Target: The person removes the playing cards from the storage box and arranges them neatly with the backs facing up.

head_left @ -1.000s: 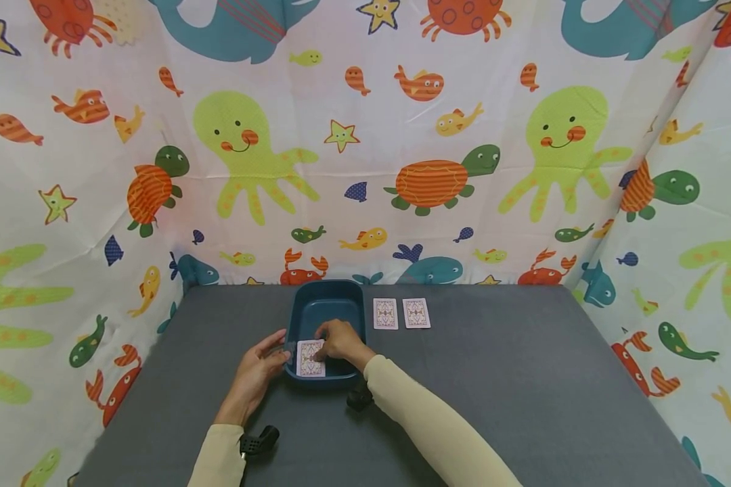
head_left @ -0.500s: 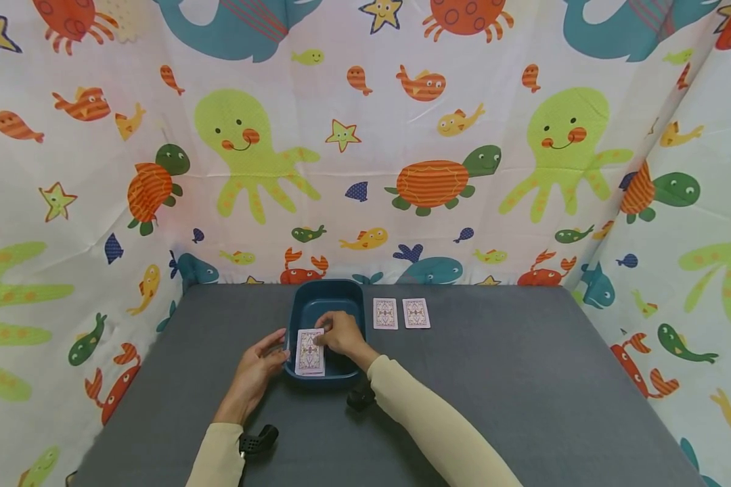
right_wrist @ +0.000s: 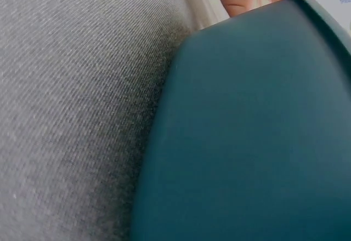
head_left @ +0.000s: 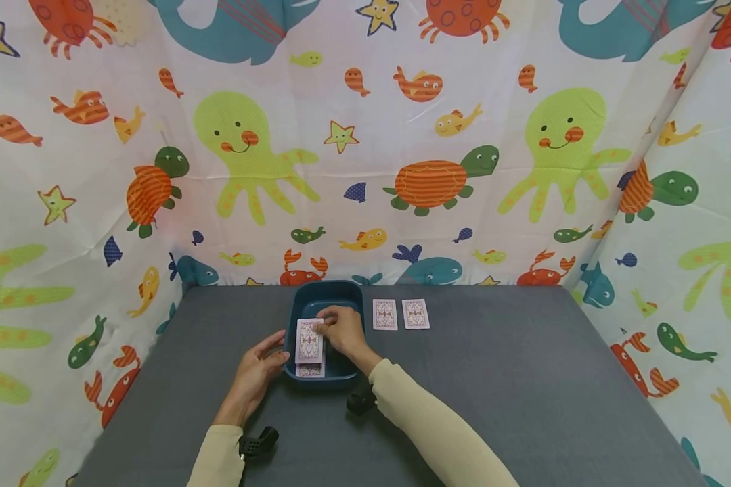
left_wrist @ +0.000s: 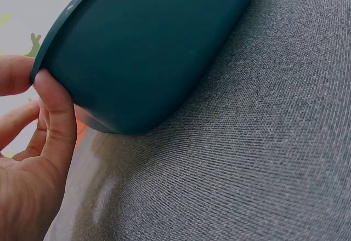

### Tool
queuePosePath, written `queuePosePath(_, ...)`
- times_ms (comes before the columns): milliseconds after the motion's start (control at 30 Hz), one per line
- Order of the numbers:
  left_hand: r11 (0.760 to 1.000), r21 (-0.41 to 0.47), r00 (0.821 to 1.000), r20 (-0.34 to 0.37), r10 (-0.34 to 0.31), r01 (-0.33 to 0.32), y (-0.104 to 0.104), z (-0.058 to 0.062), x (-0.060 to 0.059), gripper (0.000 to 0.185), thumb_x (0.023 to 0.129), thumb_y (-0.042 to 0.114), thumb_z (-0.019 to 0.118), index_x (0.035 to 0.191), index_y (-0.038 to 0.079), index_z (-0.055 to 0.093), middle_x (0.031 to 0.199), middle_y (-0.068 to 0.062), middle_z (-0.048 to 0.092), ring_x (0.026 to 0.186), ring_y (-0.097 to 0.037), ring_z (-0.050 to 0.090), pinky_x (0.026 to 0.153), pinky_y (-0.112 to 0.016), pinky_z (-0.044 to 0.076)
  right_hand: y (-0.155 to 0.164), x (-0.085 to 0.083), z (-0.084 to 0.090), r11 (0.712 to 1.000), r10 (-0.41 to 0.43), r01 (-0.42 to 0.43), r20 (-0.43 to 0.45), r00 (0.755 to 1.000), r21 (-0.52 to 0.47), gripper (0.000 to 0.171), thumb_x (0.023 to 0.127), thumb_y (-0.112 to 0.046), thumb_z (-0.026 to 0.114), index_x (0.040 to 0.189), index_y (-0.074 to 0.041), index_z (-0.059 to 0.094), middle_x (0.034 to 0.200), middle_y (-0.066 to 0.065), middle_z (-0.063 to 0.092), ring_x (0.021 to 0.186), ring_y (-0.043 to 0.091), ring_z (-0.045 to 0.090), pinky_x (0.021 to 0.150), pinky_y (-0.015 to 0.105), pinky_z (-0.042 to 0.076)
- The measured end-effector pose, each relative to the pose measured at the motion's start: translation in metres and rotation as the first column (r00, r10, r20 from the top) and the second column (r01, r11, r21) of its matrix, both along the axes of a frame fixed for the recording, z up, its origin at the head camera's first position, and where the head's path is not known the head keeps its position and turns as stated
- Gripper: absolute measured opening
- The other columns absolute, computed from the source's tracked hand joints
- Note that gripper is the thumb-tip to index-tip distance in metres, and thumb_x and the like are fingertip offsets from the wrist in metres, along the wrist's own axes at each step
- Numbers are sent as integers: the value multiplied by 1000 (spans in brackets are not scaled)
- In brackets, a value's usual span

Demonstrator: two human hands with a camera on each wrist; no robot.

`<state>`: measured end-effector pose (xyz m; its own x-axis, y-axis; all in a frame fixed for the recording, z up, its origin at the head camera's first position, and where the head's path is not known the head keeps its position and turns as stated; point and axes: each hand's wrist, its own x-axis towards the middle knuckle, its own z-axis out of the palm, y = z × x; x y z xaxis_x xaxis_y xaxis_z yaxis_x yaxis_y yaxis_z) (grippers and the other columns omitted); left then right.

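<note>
A blue plastic bin (head_left: 292, 318) stands on the grey table. At its left rim, my left hand (head_left: 257, 368) pinches the edge between thumb and fingers; the left wrist view shows the thumb (left_wrist: 56, 101) against the outside of the wall. My right hand (head_left: 344, 333) reaches over the bin and pinches a playing card (head_left: 308, 341) by its right edge, patterned back up. Below that card, another playing card (head_left: 310, 370) partly shows in the bin. The bin wall (right_wrist: 247, 126) fills much of the right wrist view and hides my right hand there.
Two playing cards, a left one (head_left: 385, 314) and a right one (head_left: 416, 314), lie back up on the table just right of the bin. A sea-animal print curtain (head_left: 365, 169) hangs behind the table and along both sides.
My right hand has drawn the top card away from me across the bin, uncovering the card beneath. The left hand has stayed at the rim.
</note>
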<state>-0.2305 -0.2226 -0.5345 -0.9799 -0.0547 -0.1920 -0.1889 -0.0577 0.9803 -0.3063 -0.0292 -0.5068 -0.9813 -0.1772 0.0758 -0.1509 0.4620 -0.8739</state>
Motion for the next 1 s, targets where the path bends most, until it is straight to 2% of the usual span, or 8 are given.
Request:
queuePosePath(267,1000,1,1000,0,2,-2,-1,-1,0,55,94,9,62,146,11,45,143,-10,44,105,-11,54,88,-30,43,0,-1,3,997,-43,37,-83,996,-71,14,86,-20,76,99,-15,75,83,1,73,70,6,60,61,21,48)
queuePosePath(567,1000,0,1000,4,10,-10,1,-2,0,55,93,10,64,145,13,47,142,-8,46,108,-14,54,90,-31,43,3,2,8,987,-65,52,-85,994,-151,14,87,-20,75,101,-16,76,86,1,69,74,9,57,65,20,48)
queuePosePath(800,1000,-10,1000,-6,18,-18,1,-2,1,55,93,10,63,145,12,47,142,-10,46,110,-16,52,90,-32,43,9,8,21,977,-59,34,-113,992,-212,16,89,-22,73,103,-17,76,89,1,69,77,11,58,68,21,50)
queuePosePath(1000,1000,-8,1000,-11,23,-23,1,-2,1,52,94,6,60,144,11,47,143,-12,46,107,-16,55,88,-30,45,23,16,31,971,-77,41,-149,986,-236,15,88,-24,73,101,-16,76,87,3,70,75,10,59,66,22,49)
